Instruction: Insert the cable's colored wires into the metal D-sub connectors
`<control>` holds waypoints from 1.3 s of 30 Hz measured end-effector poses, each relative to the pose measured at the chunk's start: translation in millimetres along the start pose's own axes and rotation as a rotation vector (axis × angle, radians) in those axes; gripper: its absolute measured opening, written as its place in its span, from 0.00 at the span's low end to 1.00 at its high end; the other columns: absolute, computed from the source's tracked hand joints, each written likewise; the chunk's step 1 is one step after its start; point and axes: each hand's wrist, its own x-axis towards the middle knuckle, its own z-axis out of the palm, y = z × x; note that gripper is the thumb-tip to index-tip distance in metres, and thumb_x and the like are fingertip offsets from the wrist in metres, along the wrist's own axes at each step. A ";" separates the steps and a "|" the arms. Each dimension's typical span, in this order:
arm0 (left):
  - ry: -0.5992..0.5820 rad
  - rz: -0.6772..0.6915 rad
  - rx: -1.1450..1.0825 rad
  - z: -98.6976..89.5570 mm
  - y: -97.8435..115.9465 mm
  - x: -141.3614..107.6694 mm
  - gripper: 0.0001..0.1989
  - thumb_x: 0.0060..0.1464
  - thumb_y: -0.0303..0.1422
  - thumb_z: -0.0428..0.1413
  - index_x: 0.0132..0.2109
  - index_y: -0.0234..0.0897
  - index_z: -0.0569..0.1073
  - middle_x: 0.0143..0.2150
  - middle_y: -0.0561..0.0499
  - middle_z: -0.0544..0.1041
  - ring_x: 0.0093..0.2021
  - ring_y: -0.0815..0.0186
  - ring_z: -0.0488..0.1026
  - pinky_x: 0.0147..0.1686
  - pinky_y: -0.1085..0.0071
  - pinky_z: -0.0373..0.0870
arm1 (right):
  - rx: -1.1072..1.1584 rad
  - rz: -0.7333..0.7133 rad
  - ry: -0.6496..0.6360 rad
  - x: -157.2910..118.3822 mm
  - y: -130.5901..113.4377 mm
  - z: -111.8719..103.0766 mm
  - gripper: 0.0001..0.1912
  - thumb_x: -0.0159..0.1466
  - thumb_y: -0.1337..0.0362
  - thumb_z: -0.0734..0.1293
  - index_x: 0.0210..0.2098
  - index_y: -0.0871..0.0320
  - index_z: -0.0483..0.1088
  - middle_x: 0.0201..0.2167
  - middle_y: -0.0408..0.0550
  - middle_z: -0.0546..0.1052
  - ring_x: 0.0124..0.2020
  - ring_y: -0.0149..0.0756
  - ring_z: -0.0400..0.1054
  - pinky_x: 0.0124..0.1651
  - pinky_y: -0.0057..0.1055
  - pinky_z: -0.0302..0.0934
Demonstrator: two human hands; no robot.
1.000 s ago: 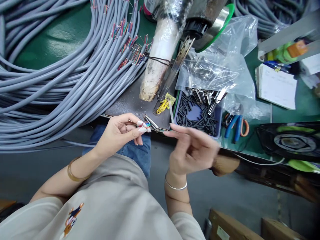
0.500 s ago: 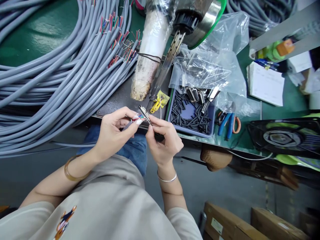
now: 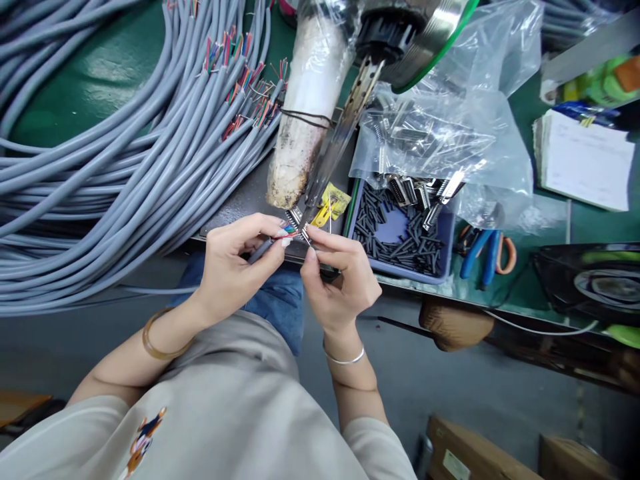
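My left hand (image 3: pixel 243 257) pinches the stripped end of a grey cable (image 3: pixel 261 251), its thin coloured wires (image 3: pixel 289 231) fanned toward the right. In my right hand (image 3: pixel 343 273), thumb and forefinger grip the near end of a metal multi-pin connector (image 3: pixel 294 216). The wires lie against or very close to the connector's row of pins; contact is too small to make out. Right above them points the tip of a soldering iron (image 3: pixel 317 170), fixed beside a white wrapped, scorched tube (image 3: pixel 305 100). A yellow tag-like piece (image 3: pixel 325 210) lies just behind my right fingers.
A large bundle of grey cables (image 3: pixel 125 167) with stripped ends covers the left. To the right, a purple tray (image 3: pixel 390 230) holds black sleeves and metal connectors, beside a plastic bag (image 3: pixel 450 133), blue-handled pliers (image 3: pixel 480 253), a paper stack (image 3: pixel 585 160) and a fan (image 3: pixel 595 287).
The connector has moved up and slightly right, now under the iron's tip. Both hands stay closed on the same things. The whole view has shifted a little.
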 end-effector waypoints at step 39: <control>-0.064 0.065 0.130 -8.5 10.7 5.2 0.04 0.57 0.23 0.61 0.36 0.36 0.78 0.38 0.48 0.84 0.31 0.69 0.77 0.32 0.74 0.74 | -0.131 -0.080 -0.021 5.6 -3.9 -3.1 0.10 0.64 0.72 0.74 0.39 0.52 0.72 0.45 0.47 0.86 0.39 0.35 0.83 0.41 0.29 0.79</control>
